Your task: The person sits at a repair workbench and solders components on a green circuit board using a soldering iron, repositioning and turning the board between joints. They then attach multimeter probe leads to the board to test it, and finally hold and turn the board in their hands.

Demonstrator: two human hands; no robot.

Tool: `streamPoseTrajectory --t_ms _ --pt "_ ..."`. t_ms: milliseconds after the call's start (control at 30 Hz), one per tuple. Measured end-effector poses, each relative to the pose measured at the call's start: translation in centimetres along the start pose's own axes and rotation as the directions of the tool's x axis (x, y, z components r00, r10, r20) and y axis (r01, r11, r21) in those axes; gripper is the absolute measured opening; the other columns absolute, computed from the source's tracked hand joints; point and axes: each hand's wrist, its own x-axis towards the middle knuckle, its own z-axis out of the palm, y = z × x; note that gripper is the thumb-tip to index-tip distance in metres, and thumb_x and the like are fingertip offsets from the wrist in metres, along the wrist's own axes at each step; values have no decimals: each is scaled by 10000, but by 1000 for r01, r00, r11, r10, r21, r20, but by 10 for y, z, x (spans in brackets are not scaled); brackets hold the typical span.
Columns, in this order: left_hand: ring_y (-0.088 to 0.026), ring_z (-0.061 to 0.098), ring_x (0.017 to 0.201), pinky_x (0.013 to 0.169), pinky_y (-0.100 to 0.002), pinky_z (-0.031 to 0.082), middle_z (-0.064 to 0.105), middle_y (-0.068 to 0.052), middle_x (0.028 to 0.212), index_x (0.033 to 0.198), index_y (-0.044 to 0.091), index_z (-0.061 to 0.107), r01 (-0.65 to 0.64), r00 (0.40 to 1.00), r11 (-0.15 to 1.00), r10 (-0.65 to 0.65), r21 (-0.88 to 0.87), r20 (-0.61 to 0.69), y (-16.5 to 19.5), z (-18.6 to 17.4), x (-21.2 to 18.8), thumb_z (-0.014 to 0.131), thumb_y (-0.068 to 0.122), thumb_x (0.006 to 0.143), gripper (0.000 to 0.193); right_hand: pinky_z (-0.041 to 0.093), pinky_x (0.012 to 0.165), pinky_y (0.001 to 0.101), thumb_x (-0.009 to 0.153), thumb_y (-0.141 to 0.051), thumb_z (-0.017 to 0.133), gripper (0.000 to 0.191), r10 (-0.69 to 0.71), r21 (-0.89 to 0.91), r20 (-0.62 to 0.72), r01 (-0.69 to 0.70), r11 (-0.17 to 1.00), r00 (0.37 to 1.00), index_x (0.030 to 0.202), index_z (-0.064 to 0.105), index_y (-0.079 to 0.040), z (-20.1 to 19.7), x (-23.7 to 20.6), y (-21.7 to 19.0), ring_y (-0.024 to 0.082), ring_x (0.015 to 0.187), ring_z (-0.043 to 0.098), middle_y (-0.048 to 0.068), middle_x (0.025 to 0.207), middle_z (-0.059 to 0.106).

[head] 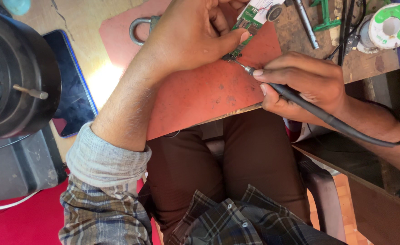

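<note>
Place: a small electronics repair workshop.
Work surface: worn wooden tabletop (79,20) with a stained red mat (200,90), centre of the frame.
Tools: soldering iron (290,93) on a black cord; solder spool (388,25), upper right; metal tools at the top edge.
Parts: green circuit board (249,20), top centre; dark phone (70,81), left.
Equipment: black round machine (16,68), far left.

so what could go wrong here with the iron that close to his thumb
1. The soldering iron tip meets the edge of the green circuit board right beside the left hand thumb pinning it; a slip could burn the thumb.
2. The board is held only by fingers on the red mat, so it may shift.
3. The iron's black cable loops over the right hand wrist and could snag.
</note>
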Motion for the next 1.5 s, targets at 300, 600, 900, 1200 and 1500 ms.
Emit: streamPoseTrajectory --t_ms 300,600,900,1200,1500 --pt "-29 589 660 535 -219 411 656 -14 831 1315 -11 613 -9 1000 1000 9 10 -5 1 0 0 802 20 1034 339 567 642 274 907 48 777 178 49 10 -8 -49 999 999 1072 712 38 1 -3 -1 203 823 713 129 998 709" --pt "-31 603 666 545 -219 422 658 -19 812 1319 -6 620 -22 1000 999 22 46 -7 -1 -1 -1 811 27 1029 348 566 667 286 894 48 774 173 43 36 -12 -43 998 999 1053 705 60 1 -1 -1 196 808 713 146 975 704" --pt "-27 591 640 531 -214 422 636 2 742 1294 7 637 10 1000 997 -9 74 -22 -1 -1 -1 821 58 1022 332 560 667 298 891 58 770 174 44 7 -25 -44 999 999 1054 709 59 1 0 -3 201 803 710 146 968 706" --pt "-28 589 649 538 -219 421 638 0 757 1294 5 632 -9 1000 999 9 40 -13 -3 0 -1 817 51 1032 324 568 608 305 798 85 759 171 -9 -38 -41 7 999 999 955 692 86 -1 11 -10 228 727 707 163 885 697" --pt "-20 545 582 495 -221 390 619 18 667 1258 28 635 70 998 993 -68 93 -15 0 -2 -1 818 82 1011 313 566 609 316 796 91 754 175 9 -40 -50 -11 999 999 959 691 95 0 8 -10 231 725 703 167 874 689"
